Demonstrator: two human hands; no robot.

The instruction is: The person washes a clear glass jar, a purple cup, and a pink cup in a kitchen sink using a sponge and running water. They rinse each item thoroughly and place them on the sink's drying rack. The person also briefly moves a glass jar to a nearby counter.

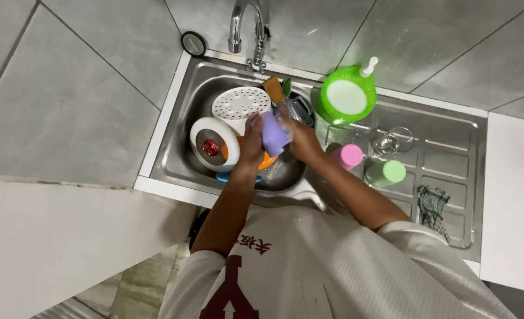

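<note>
The left hand [251,140] has its grip closed on a soft purple sponge [273,133], pressed against a clear glass [289,113] gripped by the right hand [302,140], both over the steel sink basin [179,147]; the glass's long axis tilts toward the tap [245,26]

Head view, one frame. Lighting: even, moderately bright indoor light from above; cool grey cast on the wall tiles [85,100]. Specular glare on the chrome faucet [245,29] and along the steel sink [179,136] rim; softer sheen on the ribbed drainboard [451,159]. Shadows short and diffuse, darkest in the basin under the stacked dishes. Focus: acceptable at centre. Slight motion blur on the left hand [252,142], right hand [302,140] and the purple sponge [273,133] between them. Wide-angle distortion: tile lines and counter edges splay toward the corners. Pink object at the right border soft, cropped.
</note>
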